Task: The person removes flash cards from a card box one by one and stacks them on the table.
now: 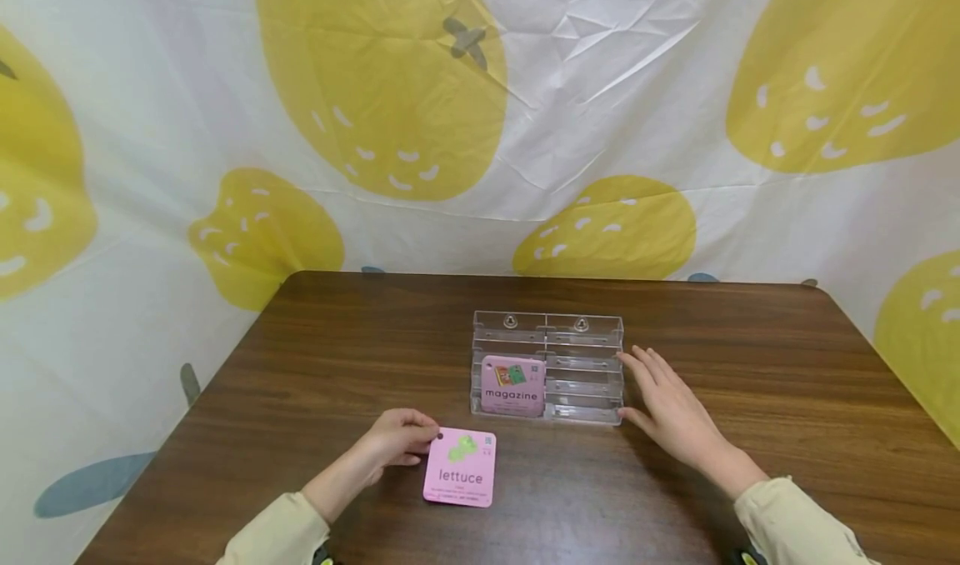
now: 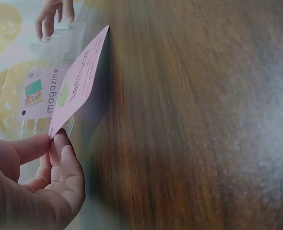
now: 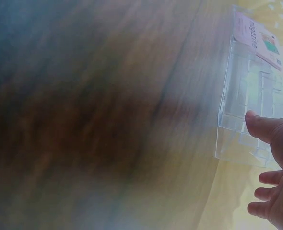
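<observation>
My left hand [image 1: 396, 442] pinches the upper left corner of a pink flash card [image 1: 460, 469] reading "lettuce" with a green picture. In the left wrist view this card [image 2: 79, 81] is held tilted above the table, between thumb and fingers. Behind it stands a clear plastic card rack [image 1: 585, 382] with two columns of stepped slots. A pink "magazine" card [image 1: 513, 388] sits in the front left part of the rack. My right hand [image 1: 671, 411] is at the rack's right side, fingers extended, the thumb against or very near its edge.
A dark brown wood-grain table [image 1: 360, 340] lies under everything. A white curtain [image 1: 420, 232] with yellow fruit prints hangs along the table's back and sides. Two round hanging holes show at the rack's top.
</observation>
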A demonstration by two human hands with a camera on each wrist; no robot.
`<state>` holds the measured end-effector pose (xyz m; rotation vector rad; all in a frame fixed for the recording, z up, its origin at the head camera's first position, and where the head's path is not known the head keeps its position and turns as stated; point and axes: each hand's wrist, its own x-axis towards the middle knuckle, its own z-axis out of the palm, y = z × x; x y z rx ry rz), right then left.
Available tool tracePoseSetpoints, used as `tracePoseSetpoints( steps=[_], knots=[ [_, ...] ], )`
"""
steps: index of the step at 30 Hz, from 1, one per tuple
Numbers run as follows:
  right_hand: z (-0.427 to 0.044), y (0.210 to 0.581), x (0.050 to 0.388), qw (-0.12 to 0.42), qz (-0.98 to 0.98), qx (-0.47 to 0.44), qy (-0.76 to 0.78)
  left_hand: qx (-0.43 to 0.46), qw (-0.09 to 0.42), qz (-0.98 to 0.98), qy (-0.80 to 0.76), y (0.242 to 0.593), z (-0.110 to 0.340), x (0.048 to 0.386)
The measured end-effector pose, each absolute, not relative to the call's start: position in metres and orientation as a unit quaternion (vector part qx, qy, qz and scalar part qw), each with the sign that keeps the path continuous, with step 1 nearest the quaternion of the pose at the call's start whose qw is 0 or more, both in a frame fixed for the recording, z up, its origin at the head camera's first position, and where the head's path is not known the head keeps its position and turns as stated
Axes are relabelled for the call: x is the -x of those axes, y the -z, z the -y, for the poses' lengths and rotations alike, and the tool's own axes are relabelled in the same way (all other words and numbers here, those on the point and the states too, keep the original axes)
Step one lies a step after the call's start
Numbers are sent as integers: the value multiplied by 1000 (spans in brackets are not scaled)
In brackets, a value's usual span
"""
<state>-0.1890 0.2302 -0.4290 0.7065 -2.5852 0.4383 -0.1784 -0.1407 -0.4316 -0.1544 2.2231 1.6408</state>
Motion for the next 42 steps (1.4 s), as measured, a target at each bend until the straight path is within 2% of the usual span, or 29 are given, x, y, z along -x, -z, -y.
tracePoseSetpoints(
  steps=[11, 23, 42],
  knots=[
    [-229, 428, 188, 211, 931, -253, -159, 53, 158, -830, -533, 431, 140, 175],
    [-228, 428, 187, 167, 945, -230, -159, 50, 158, -845, -509, 431, 140, 173],
    [-229, 429, 187, 189, 939, -240, -159, 47, 149, -848, -506, 432, 141, 174]
  ],
)
